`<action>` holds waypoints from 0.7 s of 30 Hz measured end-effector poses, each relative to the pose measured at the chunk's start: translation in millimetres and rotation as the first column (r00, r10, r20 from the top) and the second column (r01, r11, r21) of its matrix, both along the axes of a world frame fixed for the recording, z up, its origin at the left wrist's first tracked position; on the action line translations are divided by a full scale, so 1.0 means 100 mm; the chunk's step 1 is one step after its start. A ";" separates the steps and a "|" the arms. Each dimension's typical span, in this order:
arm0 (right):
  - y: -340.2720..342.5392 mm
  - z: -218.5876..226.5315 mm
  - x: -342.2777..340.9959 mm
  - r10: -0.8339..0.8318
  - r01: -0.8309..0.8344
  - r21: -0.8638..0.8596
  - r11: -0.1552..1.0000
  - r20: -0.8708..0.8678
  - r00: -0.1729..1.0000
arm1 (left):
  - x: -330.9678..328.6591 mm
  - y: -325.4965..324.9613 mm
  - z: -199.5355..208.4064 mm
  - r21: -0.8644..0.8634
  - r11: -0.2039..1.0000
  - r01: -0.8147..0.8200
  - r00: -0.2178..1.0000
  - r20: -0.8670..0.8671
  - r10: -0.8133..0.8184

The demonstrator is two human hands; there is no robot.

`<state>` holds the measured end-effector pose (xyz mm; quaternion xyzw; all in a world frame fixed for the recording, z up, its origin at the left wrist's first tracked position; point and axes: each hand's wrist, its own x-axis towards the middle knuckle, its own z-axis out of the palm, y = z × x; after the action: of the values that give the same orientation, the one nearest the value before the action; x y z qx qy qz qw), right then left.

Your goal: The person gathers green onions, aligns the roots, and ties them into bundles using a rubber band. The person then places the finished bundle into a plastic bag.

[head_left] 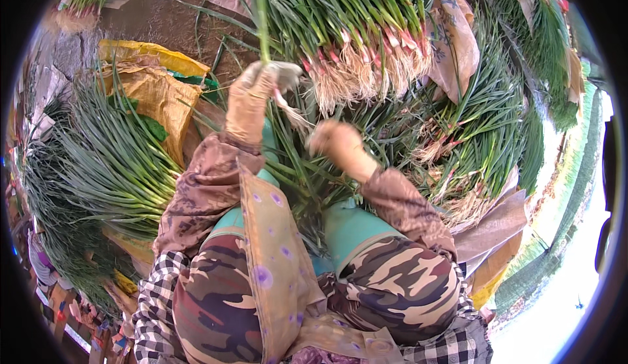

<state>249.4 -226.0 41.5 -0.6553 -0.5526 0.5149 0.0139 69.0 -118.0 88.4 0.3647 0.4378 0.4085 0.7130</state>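
My left hand [248,105], in a dirty pale glove, is closed round a spring onion [263,20]. Its green leaves point up and away from me, and its whitish roots hang out at the right of the glove. To the right and a little nearer, my right hand [343,148] is blurred by motion. Its fingers look curled in just below the root ends; whatever they hold does not show. Beyond both hands lies a large pile of spring onions [373,56], with reddish-white bulbs and stringy roots facing me. Loose green leaves [301,161] lie between my legs.
More spring onions [118,161] are heaped at the left beside a yellow woven sack [173,105]. At the right, another heap [484,148] rests near a pale sack [497,217]. Wet brown ground [167,14] shows at the far left. A spotted apron [268,266] covers my lap.
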 end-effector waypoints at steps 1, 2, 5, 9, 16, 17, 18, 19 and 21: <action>-0.06 0.13 -0.06 0.360 -0.356 -0.077 0.932 0.057 0.931 | -0.02 0.04 -0.05 -0.043 0.995 -0.085 0.996 0.007 0.085; -0.09 0.29 -0.02 0.404 -0.399 -0.076 0.914 0.073 0.912 | 0.00 0.08 -0.08 -0.134 0.987 -0.087 0.989 0.109 0.102; 0.13 0.51 0.20 0.113 -0.113 0.403 0.908 0.024 0.993 | -0.01 0.22 -0.30 -0.441 0.873 0.209 0.876 0.481 0.033; 0.70 0.55 0.46 -0.382 -0.007 0.735 0.678 0.361 0.851 | 0.18 0.15 -0.25 -0.541 0.721 0.434 0.841 0.530 -0.108; 0.65 0.36 0.38 -0.379 0.192 0.648 0.737 0.161 0.911 | 0.37 0.11 -0.25 -0.402 0.862 0.309 0.949 0.185 -0.254; 0.57 0.32 0.27 -0.325 0.164 0.628 0.760 0.150 0.934 | 0.36 0.12 -0.24 -0.381 0.880 0.283 0.959 0.098 -0.266; 0.52 0.37 0.14 -0.190 -0.015 0.678 0.735 0.228 0.955 | 0.33 0.13 -0.26 -0.333 0.901 0.277 0.958 0.026 -0.285; 0.47 0.43 0.04 -0.060 -0.195 0.707 0.680 0.319 0.946 | 0.32 0.13 -0.25 -0.288 0.920 0.266 0.961 0.007 -0.276; 0.36 0.48 -0.07 0.047 -0.102 0.711 0.696 0.097 0.994 | 0.28 0.10 -0.27 -0.262 0.923 0.282 0.942 -0.108 -0.319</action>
<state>242.3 -190.2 89.6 -0.5936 -0.7351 0.2367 0.2265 97.4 -107.7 61.5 0.3672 0.4750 0.2093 0.7718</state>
